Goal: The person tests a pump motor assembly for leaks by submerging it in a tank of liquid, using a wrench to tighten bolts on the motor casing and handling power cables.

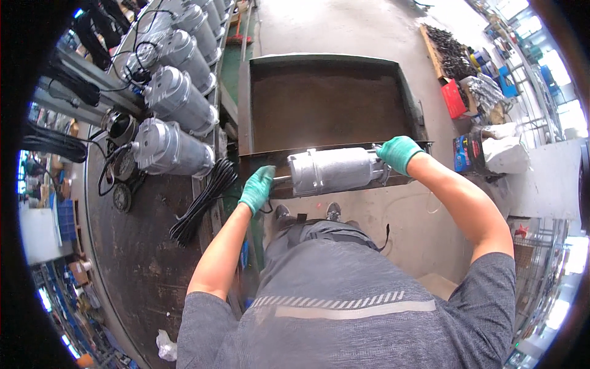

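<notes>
A silver-grey cylindrical motor [335, 171] lies on its side in front of my body, at the near edge of a dark metal trough [326, 59]. My left hand [257, 189], in a green glove, is closed round the shaft end at the motor's left. Also green-gloved, my right hand [399, 154] grips the fitting at the motor's right end. The fingertips of both hands are partly hidden. Just left of my left hand, a coil of black cable [206, 200] rests on the bench edge.
A row of similar silver motors [172, 147] with black cables lines the dark workbench [147, 270] on the left. To the right stand a red bin [453, 99], a box of dark metal parts [445, 49] and a white sack [507, 154]. A white panel [547, 178] juts in at far right.
</notes>
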The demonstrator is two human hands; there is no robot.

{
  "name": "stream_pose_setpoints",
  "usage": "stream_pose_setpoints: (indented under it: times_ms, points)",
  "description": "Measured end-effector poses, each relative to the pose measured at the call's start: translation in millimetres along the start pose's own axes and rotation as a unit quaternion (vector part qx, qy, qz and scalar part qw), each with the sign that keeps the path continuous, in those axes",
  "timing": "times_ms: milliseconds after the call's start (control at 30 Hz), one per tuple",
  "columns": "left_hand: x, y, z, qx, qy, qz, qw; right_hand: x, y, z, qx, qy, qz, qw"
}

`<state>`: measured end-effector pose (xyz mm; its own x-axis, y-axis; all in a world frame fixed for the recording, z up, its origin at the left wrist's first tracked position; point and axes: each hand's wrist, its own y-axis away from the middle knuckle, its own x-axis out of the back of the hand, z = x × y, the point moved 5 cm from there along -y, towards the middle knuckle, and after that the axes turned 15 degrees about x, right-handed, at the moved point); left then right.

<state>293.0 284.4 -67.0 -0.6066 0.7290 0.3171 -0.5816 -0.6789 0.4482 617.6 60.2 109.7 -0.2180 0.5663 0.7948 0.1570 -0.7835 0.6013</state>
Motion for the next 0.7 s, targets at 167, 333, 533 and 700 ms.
stream_pose_setpoints:
  times_ms: [167,333,533,700]
  points:
    - [7,13,11,-0.122,-0.083,-0.005,0.989,-6,-4,7,-0.023,-0.001,-0.017,1.0]
    - [-6,-2,-4,0.318,0.184,-0.082,0.926,-11,-4,8,-0.033,-0.006,-0.006,0.999]
    - [10,21,0,0.023,0.077,-0.094,0.992,-9,-6,4,-0.044,0.0,-0.044,0.998]
    - [12,10,-1,0.066,-0.051,-0.055,0.995,-18,-5,9,-0.054,-0.011,-0.017,0.998]
